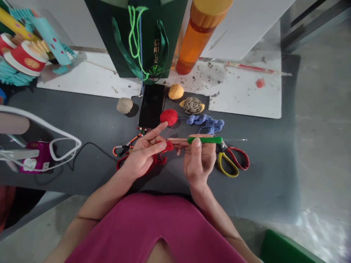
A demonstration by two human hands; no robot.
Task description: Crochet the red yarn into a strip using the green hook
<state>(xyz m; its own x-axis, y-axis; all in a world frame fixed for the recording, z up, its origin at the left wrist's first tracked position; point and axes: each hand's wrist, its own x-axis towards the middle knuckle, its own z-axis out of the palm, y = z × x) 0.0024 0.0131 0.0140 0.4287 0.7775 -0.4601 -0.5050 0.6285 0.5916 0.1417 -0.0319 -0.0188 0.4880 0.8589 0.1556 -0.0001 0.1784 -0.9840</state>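
Red yarn piece point(168, 146): held just above the counter point(95, 124), in front of my body, between my two hands. My left hand point(142, 153) has its fingers closed on the red yarn piece, thumb and middle finger pinching it, with the index finger stretched out straight. A loose red strand hangs below that hand. My right hand point(199, 160) has its fingers wrapped around the green handle of the crochet hook point(204, 140), which lies level, its tip pointing left into the red yarn piece.

Scissors point(233, 159) with one yellow and one red loop lie on the counter just right of my right hand. A bead string point(126, 146) lies just left of my left hand. Beyond the hands sit a red yarn ball point(169, 117), a blue yarn piece point(207, 122) to its right and a dark phone point(151, 106) to its left. A beige yarn ball point(124, 105) lies left of the phone; a yellow yarn ball point(176, 91) lies farther back. A green bag point(137, 36) and an orange bottle point(199, 36) stand at the rear.
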